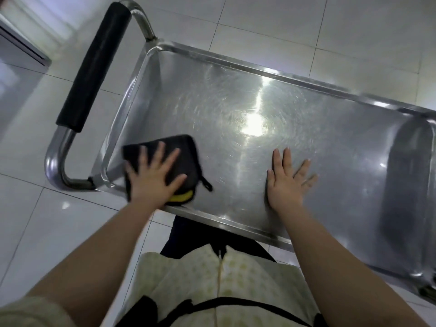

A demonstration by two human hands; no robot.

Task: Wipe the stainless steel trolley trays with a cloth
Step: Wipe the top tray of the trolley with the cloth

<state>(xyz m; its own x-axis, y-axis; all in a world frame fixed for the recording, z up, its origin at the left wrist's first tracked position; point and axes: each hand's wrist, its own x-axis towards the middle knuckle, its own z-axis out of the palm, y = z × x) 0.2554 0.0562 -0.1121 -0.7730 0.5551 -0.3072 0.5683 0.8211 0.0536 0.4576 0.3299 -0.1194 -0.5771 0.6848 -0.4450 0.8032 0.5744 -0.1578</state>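
At the 7 o'clock corner of the steel tray (pixel 306 142), a black cloth (pixel 181 151) lies folded flat on the metal, close to the near rim and to the rounded end nearest the handle. A yellow edge (pixel 180 197) shows along the cloth's near border, and a small black loop tag (pixel 205 183) juts from it toward 4 o'clock.

Left hand (pixel 153 175): palm down on the cloth, fingers spread wide and pressed flat on the fabric, not curled around it; the hand's outline is slightly blurred.

Right hand (pixel 286 182): palm down on bare metal at about 5 o'clock of the tray's centre, well apart from the cloth, fingers extended and splayed, holding nothing.

Tray surface: brushed steel with fine swirl marks and a bright glare patch near its centre, at 1 o'clock from the cloth. The raised rim runs from 10 o'clock toward 4 o'clock across the view.

Trolley handle (pixel 68 159): a bent steel tube at 9 to 11 o'clock, joined to the tray's end, carrying a black grip sleeve (pixel 94 64).

Surroundings: pale floor tiles (pixel 306 24) on all sides; at 6 o'clock, the person's light patterned top (pixel 203 279), crossed by a black strap (pixel 236 302).
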